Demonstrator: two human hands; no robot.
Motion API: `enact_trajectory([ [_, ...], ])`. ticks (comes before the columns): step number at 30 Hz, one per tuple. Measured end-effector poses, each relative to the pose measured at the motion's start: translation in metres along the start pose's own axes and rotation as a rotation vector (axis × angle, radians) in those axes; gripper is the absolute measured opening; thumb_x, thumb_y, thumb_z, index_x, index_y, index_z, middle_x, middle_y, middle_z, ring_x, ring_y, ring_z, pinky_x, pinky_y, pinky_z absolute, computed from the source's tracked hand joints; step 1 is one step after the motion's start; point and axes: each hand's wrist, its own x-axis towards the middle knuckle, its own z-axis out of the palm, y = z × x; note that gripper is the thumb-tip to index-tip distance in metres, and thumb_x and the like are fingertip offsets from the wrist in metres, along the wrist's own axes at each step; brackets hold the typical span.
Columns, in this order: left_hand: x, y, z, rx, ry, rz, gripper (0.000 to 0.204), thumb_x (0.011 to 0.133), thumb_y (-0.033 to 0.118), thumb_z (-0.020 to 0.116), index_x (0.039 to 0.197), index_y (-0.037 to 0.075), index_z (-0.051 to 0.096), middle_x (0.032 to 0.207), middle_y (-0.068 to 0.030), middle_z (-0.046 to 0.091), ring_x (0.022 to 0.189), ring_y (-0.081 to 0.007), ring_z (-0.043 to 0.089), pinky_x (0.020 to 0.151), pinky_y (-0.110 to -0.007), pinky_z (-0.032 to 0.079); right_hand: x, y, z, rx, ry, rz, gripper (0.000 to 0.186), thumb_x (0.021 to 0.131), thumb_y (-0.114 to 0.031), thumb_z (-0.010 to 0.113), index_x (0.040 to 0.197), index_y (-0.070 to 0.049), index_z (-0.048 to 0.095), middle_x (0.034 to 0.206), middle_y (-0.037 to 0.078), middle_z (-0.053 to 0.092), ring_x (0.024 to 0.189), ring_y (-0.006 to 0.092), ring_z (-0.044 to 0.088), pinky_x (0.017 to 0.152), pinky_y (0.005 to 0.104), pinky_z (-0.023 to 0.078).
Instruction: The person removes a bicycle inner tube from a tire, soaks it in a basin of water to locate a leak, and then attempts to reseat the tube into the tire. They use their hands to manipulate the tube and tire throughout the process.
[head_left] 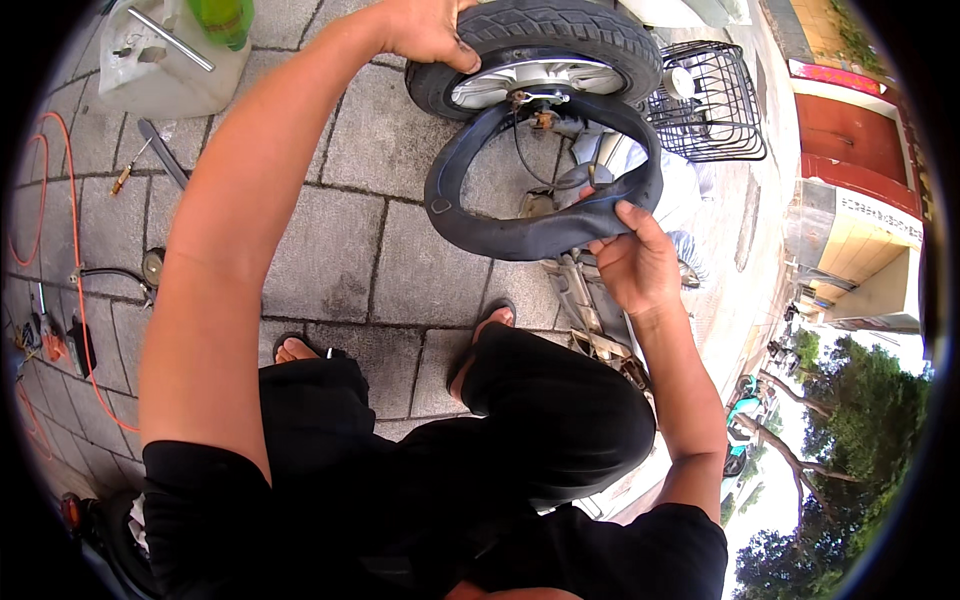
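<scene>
My left hand (428, 32) grips the left side of a black treaded tyre (560, 32), its thumb bent over the sidewall and its other fingers partly cut off by the top edge. The tyre sits on a silver spoked wheel rim (490, 88). Below it hangs a black inner tube (520, 232), a loop overlapping the lower part of the wheel. My right hand (640, 262) pinches the tube's lower right between thumb and fingers. A valve stem (592, 174) shows close to that hand.
A black wire basket (715, 105) stands right of the wheel. At far left are a whitish plastic container (160, 75) with a metal tube (172, 40) on top, a green bottle (222, 18), a screwdriver (125, 180), a flat dark bar (163, 152) and an orange hose (80, 280) on paving slabs.
</scene>
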Motion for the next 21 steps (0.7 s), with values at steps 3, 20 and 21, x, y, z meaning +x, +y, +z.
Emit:
enact_trajectory([
  [3,-0.002,0.007,-0.003,0.02,0.035,-0.001,0.042,0.077,0.02,0.087,0.113,0.0,0.075,0.098,-0.0108,0.08,0.083,-0.0181,0.075,0.081,-0.034,0.06,0.02,0.006,0.016,0.047,-0.023,0.048,0.033,0.102,-0.011,0.065,0.131,0.005,0.062,0.126,0.018,0.074,0.113,0.0273,0.072,0.104,0.0412,0.055],
  [20,0.003,-0.01,-0.003,-0.144,-0.018,0.044,0.034,0.077,0.01,0.084,0.107,-0.003,0.074,0.093,-0.0096,0.08,0.079,-0.0156,0.073,0.074,-0.033,0.059,0.141,0.034,0.073,0.075,0.179,-0.31,0.033,0.097,0.004,0.065,0.127,-0.005,0.058,0.112,0.01,0.072,0.097,0.0268,0.072,0.085,0.0414,0.058],
  [21,0.003,-0.011,-0.003,-0.135,-0.017,0.036,0.034,0.077,0.01,0.084,0.107,-0.003,0.074,0.092,-0.0097,0.08,0.078,-0.0158,0.073,0.074,-0.033,0.059,0.143,0.035,0.071,0.053,0.202,-0.302,0.033,0.095,0.005,0.067,0.125,-0.006,0.057,0.11,0.008,0.071,0.093,0.0246,0.071,0.078,0.0392,0.057],
])
